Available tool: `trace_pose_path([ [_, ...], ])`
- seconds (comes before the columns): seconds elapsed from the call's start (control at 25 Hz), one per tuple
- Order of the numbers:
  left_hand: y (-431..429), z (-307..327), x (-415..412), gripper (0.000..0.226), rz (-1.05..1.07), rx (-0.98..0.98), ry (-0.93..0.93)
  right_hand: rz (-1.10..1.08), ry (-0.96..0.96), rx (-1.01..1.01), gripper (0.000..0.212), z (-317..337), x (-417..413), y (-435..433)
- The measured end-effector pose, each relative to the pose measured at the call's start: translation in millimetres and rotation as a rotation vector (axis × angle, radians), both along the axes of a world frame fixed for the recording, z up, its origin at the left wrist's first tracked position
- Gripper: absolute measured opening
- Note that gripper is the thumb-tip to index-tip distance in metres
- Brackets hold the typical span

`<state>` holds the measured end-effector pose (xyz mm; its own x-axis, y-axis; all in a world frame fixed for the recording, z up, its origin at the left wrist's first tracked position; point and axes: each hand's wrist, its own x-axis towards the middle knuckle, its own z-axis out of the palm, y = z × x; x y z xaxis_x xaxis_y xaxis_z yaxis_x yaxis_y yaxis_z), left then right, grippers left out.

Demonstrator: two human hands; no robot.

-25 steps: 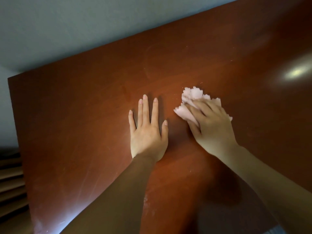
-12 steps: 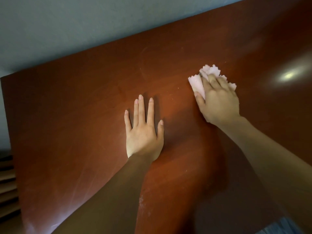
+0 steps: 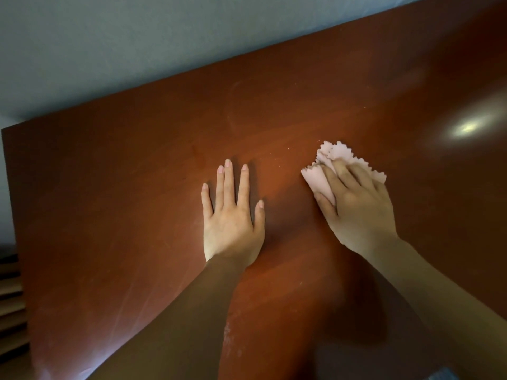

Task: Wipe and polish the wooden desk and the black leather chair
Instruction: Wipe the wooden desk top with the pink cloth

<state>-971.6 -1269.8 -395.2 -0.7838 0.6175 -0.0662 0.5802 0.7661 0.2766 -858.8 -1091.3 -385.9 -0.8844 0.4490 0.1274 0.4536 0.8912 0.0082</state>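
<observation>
The reddish-brown wooden worktop (image 3: 123, 215) abuts a grey-blue wall (image 3: 137, 50). The left hand (image 3: 233, 223) stays flat on it, fingers straight and spread, as a brace. The right hand (image 3: 359, 209) holds the pink cloth (image 3: 343, 154) against the worktop, fingers curled over it. Half a second ago the cloth sat nearer the wall, so I read this as a return stroke. Pale smears remain at the near left. I see no chair.
</observation>
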Motion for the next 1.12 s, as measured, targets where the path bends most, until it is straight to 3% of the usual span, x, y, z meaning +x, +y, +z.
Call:
trace_pose_path([
  [0.24, 0, 1, 0, 0.063, 0.009, 0.002, -0.003, -0.079, -0.026, -0.037, 0.054, 0, -46, 26],
  [0.56, 0, 0, 1, 0.062, 0.012, 0.029, 0.008, -0.052, -0.002, -0.024, 0.055, 1, 0, 7],
  [0.92, 1, 2, 1, 0.064, 0.010, 0.010, -0.008, -0.075, 0.021, -0.096, 0.053, -5, -61, 25],
  [1.12, -1, 1, 1, 0.065, 0.008, 0.030, 0.003, 0.028, 0.118, -0.089, 0.050, -6, -37, -16],
])
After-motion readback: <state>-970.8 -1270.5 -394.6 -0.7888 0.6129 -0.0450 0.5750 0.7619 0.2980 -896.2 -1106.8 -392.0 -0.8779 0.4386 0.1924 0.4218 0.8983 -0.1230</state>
